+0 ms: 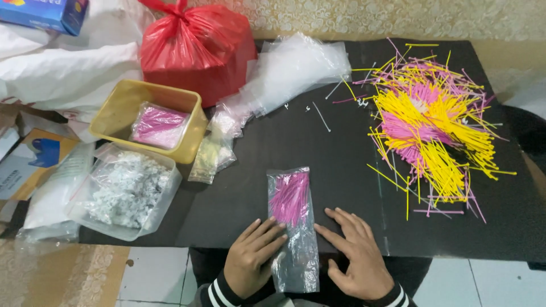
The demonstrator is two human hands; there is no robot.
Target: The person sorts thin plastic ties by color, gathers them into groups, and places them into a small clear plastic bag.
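Flanking pink-tie packet (pixel 292 219) — left hand (pixel 253 258) (flat), right hand (pixel 355 256)

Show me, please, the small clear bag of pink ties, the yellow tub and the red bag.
small clear bag of pink ties (pixel 291 199), head view, on the pink bundle.
yellow tub (pixel 114 111), head view, left wall.
red bag (pixel 196 48), head view, front face.

Bright, even light; sharp picture, faint shadows.

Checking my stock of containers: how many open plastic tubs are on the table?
2. A yellow tub holding a bag of pink ties sits at the left, and a clear tub of white pieces stands just in front of it. Others may be hidden under the bags.
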